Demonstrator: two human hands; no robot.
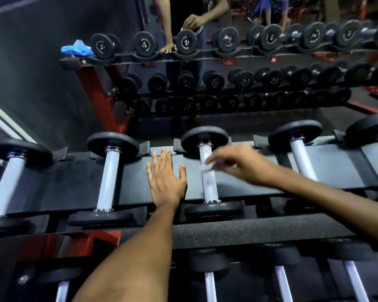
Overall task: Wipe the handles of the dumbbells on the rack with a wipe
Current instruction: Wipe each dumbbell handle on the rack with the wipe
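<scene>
Dumbbells are laid in a row across the black top shelf of the rack [260, 186], each with a knurled silver handle between black end plates. One small white wipe [206, 166] is pinched in the fingertips of the right hand [238, 163], which is blurred, and is pressed against the upper part of the handle of the middle dumbbell [208, 171]. Just left of that handle, the left hand [165, 180] is laid flat on the shelf, palm down, with the fingers straight and spread and nothing held. Another dumbbell [109, 177] is seen further left, well apart from the hand. Beyond the rack a mirror [52, 62] is seen, in which the rack is reflected along with a crumpled blue cloth [76, 49] at its end.
</scene>
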